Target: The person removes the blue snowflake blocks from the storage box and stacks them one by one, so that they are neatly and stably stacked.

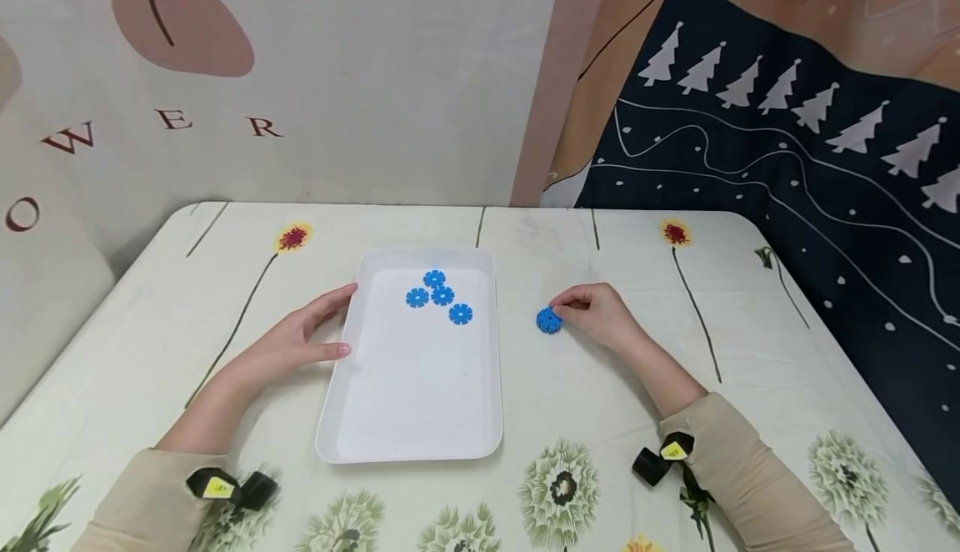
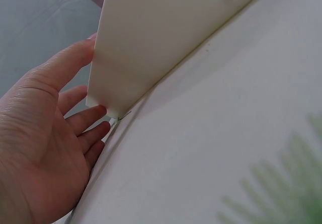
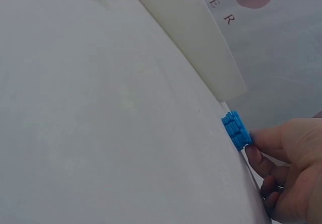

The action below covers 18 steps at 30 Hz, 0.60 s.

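A white rectangular tray [image 1: 412,402] lies on the table with several blue notched plastic discs [image 1: 461,313] in its far half. At the tray's left side is my left hand [image 1: 296,339], its thumb and index fingertip touching the wall, fingers fairly straight. In the left wrist view this hand [image 2: 55,118] spans the outside of the tray wall [image 2: 151,43]. To the right of the tray, my right hand [image 1: 600,314] pinches a short stack of blue notched discs [image 1: 548,320] between thumb and index finger. Layered discs [image 3: 235,130] show edge-on in the right wrist view.
The table is covered by a pale cloth [image 1: 585,402] printed with flowers. Behind it hangs a light curtain [image 1: 390,77] with letters, and a dark cloth [image 1: 720,135] with white trees drapes at the right. Each sleeve carries a small black camera [image 1: 651,466].
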Motion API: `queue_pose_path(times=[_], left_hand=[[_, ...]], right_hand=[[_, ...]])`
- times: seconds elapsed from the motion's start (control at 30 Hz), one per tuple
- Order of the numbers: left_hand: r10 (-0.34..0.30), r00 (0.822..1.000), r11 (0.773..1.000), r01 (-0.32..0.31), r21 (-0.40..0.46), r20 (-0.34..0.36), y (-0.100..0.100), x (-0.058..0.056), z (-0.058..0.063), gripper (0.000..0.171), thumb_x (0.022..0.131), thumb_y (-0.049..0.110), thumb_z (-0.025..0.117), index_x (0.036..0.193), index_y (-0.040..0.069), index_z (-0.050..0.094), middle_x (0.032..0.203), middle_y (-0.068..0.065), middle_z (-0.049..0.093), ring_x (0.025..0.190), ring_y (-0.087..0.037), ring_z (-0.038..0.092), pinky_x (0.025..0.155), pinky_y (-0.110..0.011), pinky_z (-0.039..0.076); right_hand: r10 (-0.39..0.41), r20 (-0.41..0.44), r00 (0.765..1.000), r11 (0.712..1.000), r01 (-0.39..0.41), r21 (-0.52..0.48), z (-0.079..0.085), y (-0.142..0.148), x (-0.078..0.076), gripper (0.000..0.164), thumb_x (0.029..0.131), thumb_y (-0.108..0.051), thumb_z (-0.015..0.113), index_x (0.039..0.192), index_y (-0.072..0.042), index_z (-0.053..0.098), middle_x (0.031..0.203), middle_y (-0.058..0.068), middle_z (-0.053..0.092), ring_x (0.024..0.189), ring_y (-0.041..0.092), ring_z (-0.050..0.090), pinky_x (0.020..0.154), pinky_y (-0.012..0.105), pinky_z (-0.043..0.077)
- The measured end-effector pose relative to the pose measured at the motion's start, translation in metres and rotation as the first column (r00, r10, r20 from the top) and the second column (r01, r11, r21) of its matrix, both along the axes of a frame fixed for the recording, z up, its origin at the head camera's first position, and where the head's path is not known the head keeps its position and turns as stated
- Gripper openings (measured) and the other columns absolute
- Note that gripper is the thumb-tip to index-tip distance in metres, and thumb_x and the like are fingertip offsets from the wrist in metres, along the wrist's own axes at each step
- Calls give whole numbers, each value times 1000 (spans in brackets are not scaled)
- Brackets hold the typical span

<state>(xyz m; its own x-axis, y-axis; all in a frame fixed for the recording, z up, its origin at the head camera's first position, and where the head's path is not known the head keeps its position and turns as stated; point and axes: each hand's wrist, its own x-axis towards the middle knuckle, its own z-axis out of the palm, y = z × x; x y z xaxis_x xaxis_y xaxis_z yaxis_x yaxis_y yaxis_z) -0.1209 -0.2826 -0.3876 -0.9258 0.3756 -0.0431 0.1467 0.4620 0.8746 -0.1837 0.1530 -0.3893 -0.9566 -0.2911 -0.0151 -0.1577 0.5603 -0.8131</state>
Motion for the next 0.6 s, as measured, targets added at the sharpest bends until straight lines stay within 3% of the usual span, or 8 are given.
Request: queue_pose_path(times=[0.13, 0.27, 0.37, 0.5, 0.6], left_hand=[[6, 1000, 1000, -6, -16, 9, 0, 0, 1, 83, 84, 17, 75, 151, 9, 27, 154, -13, 27, 140, -36, 21, 108, -30, 27], [7, 1000, 1000, -7, -17, 13, 0, 1, 1, 83, 84, 17, 75, 151, 9, 27, 154, -13, 26, 140, -36, 21, 108, -53, 22], [5, 1000, 1000, -5, -12, 9, 0, 1, 2, 83, 84, 16, 75, 151, 9, 27, 154, -13, 26, 140, -36, 21, 109, -36, 26], [1, 1000, 1000, -1, 0, 5, 0, 1, 1, 82, 84, 15, 75, 151, 9, 27, 154, -14, 27, 140, -37, 21, 97, -9, 26], [0, 1000, 1000, 0, 2, 8, 0, 1, 1, 82, 84, 16, 75, 151, 8, 27, 154, -14, 27, 140, -37, 21, 96, -8, 26]], right_hand=[[-18, 6, 1000, 1000, 18, 3, 2, 0, 1, 13, 90, -12, 68, 96, -3, 75, 91, 6, 69, 79, 19, 56, 68, 30, 46], [-43, 1, 999, 999, 43, 11, 8, -1, 1, 14, 91, -13, 67, 99, -4, 74, 86, 5, 66, 74, 21, 50, 61, 28, 41], [-54, -25, 998, 998, 54, 20, 15, -3, 0, 15, 90, -14, 68, 102, -6, 74, 87, 4, 66, 75, 22, 46, 59, 29, 38], [-40, -89, 995, 999, 43, 34, 26, -8, 1, 17, 89, -15, 70, 104, -7, 73, 94, 3, 67, 81, 23, 46, 65, 33, 38], [-19, -128, 992, 999, 25, 41, 34, -16, 2, 19, 88, -17, 71, 105, -7, 73, 94, 4, 67, 86, 23, 47, 71, 35, 39]])
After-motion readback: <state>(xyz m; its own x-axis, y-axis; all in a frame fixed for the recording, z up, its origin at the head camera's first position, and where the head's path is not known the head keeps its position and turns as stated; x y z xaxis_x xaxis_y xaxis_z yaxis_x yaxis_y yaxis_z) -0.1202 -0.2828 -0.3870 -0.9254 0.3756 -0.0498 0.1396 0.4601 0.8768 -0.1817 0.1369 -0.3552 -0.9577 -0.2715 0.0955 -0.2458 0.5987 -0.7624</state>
